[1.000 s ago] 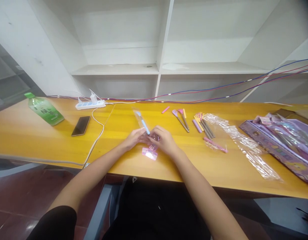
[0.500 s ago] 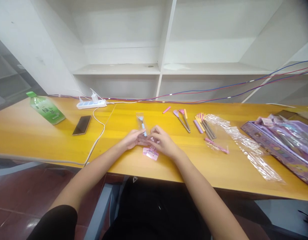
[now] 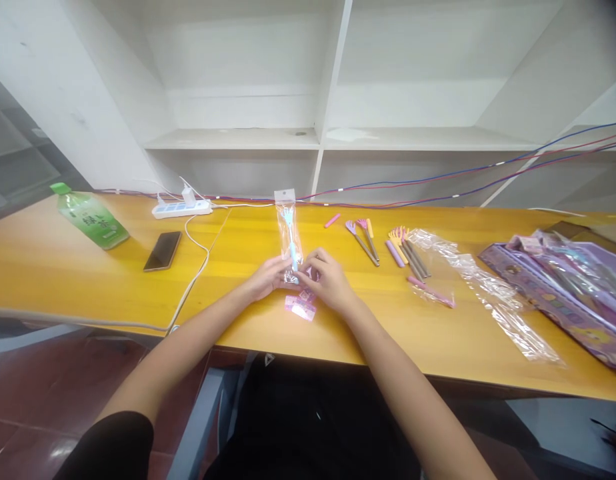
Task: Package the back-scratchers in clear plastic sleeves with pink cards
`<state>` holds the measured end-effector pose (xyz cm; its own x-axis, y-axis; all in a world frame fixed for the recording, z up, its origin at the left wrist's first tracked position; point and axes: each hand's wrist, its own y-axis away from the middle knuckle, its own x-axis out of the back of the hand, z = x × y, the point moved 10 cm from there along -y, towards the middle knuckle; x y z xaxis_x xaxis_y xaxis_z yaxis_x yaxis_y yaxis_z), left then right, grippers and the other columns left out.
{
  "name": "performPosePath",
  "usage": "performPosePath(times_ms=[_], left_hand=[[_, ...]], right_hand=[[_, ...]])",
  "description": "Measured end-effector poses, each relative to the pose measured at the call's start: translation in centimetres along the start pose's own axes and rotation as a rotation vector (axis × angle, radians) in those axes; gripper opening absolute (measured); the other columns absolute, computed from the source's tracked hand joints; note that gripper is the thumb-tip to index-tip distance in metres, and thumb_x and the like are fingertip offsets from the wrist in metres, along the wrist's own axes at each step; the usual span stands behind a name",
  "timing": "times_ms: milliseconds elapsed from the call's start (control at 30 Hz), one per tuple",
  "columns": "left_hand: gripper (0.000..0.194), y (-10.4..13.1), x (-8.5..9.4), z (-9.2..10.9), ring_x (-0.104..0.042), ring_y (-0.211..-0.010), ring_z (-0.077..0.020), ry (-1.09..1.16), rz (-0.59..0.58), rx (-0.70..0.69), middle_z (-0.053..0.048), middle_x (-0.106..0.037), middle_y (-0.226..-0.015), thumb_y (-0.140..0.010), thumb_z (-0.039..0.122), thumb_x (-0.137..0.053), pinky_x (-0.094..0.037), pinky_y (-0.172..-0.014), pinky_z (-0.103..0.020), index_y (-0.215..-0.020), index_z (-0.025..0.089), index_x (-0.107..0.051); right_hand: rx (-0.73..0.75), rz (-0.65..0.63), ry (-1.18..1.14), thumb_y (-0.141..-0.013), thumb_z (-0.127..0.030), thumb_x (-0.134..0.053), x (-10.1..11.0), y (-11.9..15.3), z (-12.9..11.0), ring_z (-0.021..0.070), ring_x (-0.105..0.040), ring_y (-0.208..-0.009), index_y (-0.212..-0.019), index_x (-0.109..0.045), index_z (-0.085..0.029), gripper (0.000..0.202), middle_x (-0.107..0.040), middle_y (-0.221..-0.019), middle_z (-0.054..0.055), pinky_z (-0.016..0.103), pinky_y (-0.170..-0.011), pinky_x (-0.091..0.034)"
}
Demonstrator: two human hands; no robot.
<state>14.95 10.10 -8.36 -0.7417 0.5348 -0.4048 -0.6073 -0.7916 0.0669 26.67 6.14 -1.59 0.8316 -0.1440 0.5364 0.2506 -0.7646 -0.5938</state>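
Observation:
A light-blue back scratcher (image 3: 289,230) lies inside a clear plastic bag (image 3: 284,196), its clawed head pointing away from me. My left hand (image 3: 271,276) grips the bag's lower left side, thumb on top. At the lower right, my right hand (image 3: 324,279) pinches the same bag close to the handle's end. The fingertips of both hands nearly meet there and partly hide the bag's near end. Just below them, small pink printed cards (image 3: 301,308) rest on the wooden table (image 3: 268,323).
Right of my hands lie several loose back scratchers (image 3: 363,241), coloured handle sleeves (image 3: 395,253), a bagged pink piece (image 3: 432,292) and crumpled clear bags (image 3: 508,313). A purple box (image 3: 528,287) holds packed ones. Leftward are a phone (image 3: 163,251), power strip (image 3: 182,209) and green bottle (image 3: 91,217).
The bag with the blue back scratcher has come up and away from me, so more of it shows above my hands. My right hand has shifted slightly; the left stays on the bag.

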Motion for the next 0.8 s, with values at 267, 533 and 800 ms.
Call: performPosePath(times_ms=[267,533,800], left_hand=[[0.061,0.5,-0.9,0.1,-0.069,-0.117,-0.0276,-0.25,-0.106,-0.032,-0.016,-0.068,-0.132,-0.074,0.03,-0.092,-0.06,-0.098,-0.043,-0.128,0.016,-0.067],[0.06,-0.1,0.1,0.7,-0.073,-0.103,-0.0245,-0.322,-0.021,-0.095,-0.013,-0.073,-0.119,-0.075,0.035,-0.091,-0.059,-0.095,-0.042,-0.127,0.016,-0.068],[0.059,-0.7,1.7,1.6,-0.072,-0.095,-0.0218,-0.406,0.009,-0.148,-0.011,-0.077,-0.106,-0.072,0.04,-0.091,-0.054,-0.088,-0.033,-0.122,0.015,-0.073]], right_hand=[[0.021,-0.018,0.014,-0.097,-0.036,-0.072,-0.1,0.0,0.0,0.0156,-0.053,-0.071,-0.087,-0.063,-0.022,0.02,-0.054,-0.095,0.003,0.032,-0.069,-0.045],[-0.2,-0.023,0.046,-0.094,-0.053,-0.073,0.0,0.4,2.4,0.0159,-0.049,-0.064,-0.093,-0.05,-0.024,0.038,-0.055,-0.079,-0.002,0.029,-0.06,-0.037],[-0.125,-0.258,-0.026,-0.106,-0.052,-0.055,-2.1,0.4,0.9,0.0172,-0.057,-0.072,-0.082,-0.058,-0.021,0.04,-0.065,-0.08,0.002,0.029,-0.067,-0.04]])
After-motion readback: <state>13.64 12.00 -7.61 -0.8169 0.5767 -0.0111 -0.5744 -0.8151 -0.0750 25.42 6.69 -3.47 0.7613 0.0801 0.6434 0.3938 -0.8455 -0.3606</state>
